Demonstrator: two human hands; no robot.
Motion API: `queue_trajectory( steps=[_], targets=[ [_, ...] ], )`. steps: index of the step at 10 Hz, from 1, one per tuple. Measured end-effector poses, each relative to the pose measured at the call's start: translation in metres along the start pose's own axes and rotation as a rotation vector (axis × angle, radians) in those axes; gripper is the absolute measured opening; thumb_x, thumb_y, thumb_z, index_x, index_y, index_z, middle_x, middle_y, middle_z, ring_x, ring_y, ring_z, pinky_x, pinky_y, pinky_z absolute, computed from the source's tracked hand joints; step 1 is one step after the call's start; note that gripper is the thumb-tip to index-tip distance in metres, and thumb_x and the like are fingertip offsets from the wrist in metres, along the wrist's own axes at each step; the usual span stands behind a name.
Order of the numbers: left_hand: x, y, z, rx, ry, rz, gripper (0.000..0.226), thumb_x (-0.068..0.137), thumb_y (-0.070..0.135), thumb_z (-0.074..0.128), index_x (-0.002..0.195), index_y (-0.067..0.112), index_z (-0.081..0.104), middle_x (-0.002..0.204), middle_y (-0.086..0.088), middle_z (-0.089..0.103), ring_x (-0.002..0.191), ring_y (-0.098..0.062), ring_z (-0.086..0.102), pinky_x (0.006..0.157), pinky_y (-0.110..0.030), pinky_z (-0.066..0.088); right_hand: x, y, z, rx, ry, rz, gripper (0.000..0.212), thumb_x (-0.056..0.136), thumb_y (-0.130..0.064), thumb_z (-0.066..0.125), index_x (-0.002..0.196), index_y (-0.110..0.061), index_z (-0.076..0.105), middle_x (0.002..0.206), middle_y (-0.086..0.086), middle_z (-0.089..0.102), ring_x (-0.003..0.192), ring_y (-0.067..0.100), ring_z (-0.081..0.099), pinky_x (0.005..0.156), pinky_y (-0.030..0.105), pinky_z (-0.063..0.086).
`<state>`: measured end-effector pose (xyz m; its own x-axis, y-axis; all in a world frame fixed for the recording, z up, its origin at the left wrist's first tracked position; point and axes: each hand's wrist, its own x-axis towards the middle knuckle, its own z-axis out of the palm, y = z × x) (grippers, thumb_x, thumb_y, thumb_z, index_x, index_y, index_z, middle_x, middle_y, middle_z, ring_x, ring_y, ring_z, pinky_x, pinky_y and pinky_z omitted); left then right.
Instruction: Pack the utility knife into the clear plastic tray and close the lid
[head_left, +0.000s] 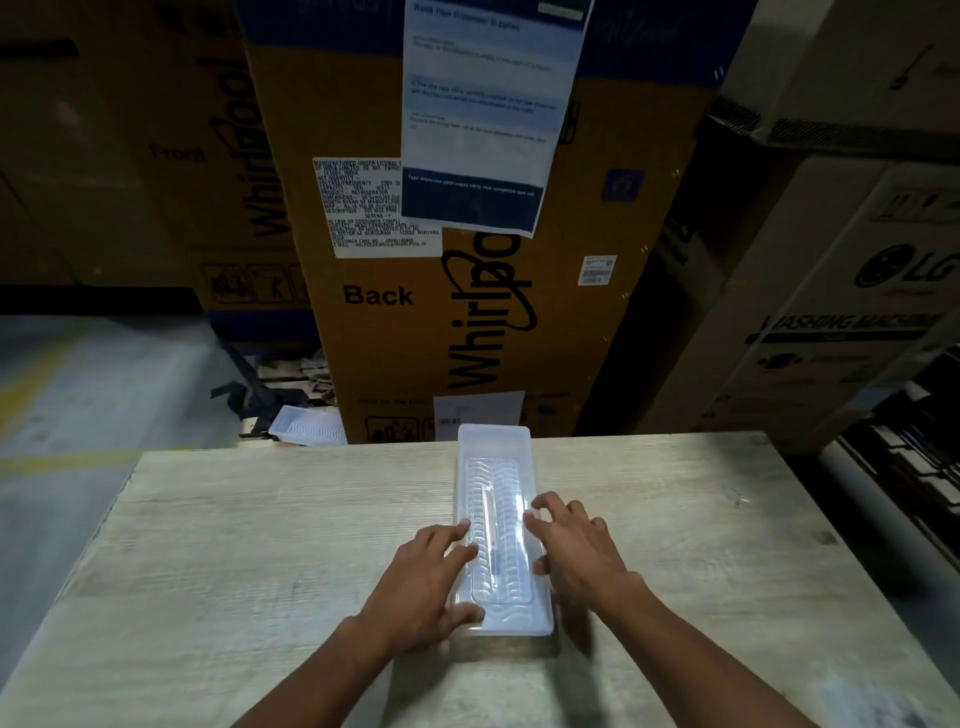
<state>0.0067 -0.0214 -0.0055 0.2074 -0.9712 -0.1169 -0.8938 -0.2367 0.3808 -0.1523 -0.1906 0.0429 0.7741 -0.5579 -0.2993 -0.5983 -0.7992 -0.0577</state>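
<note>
Lid-closing step. Tray (500, 525) lies lengthwise on table (260, 519), lid (496, 519) down over it; knife (493, 558) shows faintly inside, under ribbed plastic. My left hand (423, 587) and right hand (576, 556) spread flat, fingers splayed, pressing lid edges, gripping nothing. Next, I judge: push rim down all round until it snaps.

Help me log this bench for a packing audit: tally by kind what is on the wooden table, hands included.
Clear plastic tray with lid: 1
Utility knife, dimly seen inside the tray: 1
Hands resting on the tray: 2, left hand and right hand
Total: 4
A second clear tray lies on the floor, not counted.
</note>
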Motion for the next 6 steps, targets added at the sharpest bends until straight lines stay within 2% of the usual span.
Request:
queue_trajectory(
  steps=[1,2,3,4,5,6],
  targets=[
    [-0.003,-0.006,0.000,0.006,-0.087,-0.024,0.087,0.079,0.070,0.058,0.154,0.039,0.027,0.169,0.018,0.004,0.152,-0.023,0.015,0.118,-0.049,0.028,-0.002,0.000,0.000,0.017,0.003,0.012,0.069,0.090,-0.027,0.071,0.150,-0.026,0.037,0.161,0.002,0.028,0.141,0.030,0.036,0.111,0.052,0.036],
    [-0.006,-0.006,0.004,-0.024,-0.075,-0.072,0.085,0.081,0.065,0.060,0.154,0.041,0.024,0.162,0.028,-0.009,0.153,-0.024,0.013,0.118,-0.050,0.026,-0.007,-0.001,0.005,0.097,0.028,0.041,0.071,0.091,-0.025,0.071,0.151,-0.028,0.034,0.164,0.000,0.027,0.143,0.029,0.037,0.113,0.053,0.033],
    [-0.007,-0.001,0.006,-0.054,-0.063,-0.093,0.087,0.083,0.059,0.063,0.155,0.038,0.019,0.168,0.022,0.003,0.155,-0.025,0.010,0.121,-0.051,0.020,-0.014,-0.004,0.014,0.162,0.053,0.081,0.071,0.092,-0.025,0.069,0.152,-0.030,0.030,0.166,-0.004,0.025,0.144,0.026,0.039,0.115,0.053,0.032],
    [-0.008,0.006,0.004,-0.061,-0.088,-0.107,0.081,0.090,0.050,0.062,0.156,0.033,0.017,0.170,0.014,0.002,0.157,-0.026,0.002,0.123,-0.054,0.013,-0.016,-0.003,0.019,0.202,0.060,0.080,0.068,0.095,-0.026,0.065,0.152,-0.033,0.027,0.168,-0.006,0.021,0.142,0.027,0.040,0.113,0.052,0.034],
    [-0.011,0.017,-0.007,-0.034,-0.068,-0.111,0.060,0.102,0.045,0.044,0.156,0.029,0.024,0.171,0.010,-0.004,0.158,-0.026,-0.003,0.125,-0.053,0.008,-0.020,-0.003,0.010,0.255,0.019,0.055,0.068,0.097,-0.036,0.061,0.154,-0.032,0.023,0.168,-0.004,0.018,0.145,0.029,0.035,0.115,0.052,0.034],
    [-0.010,0.033,-0.037,0.037,0.178,-0.171,0.057,0.102,0.051,0.035,0.153,0.025,0.034,0.170,0.001,0.016,0.158,-0.029,0.008,0.126,-0.052,0.011,-0.024,-0.005,-0.014,0.320,0.247,0.133,0.062,0.102,-0.040,0.051,0.155,-0.024,0.026,0.166,0.002,0.026,0.148,0.027,0.032,0.119,0.048,0.033]
  ],
)
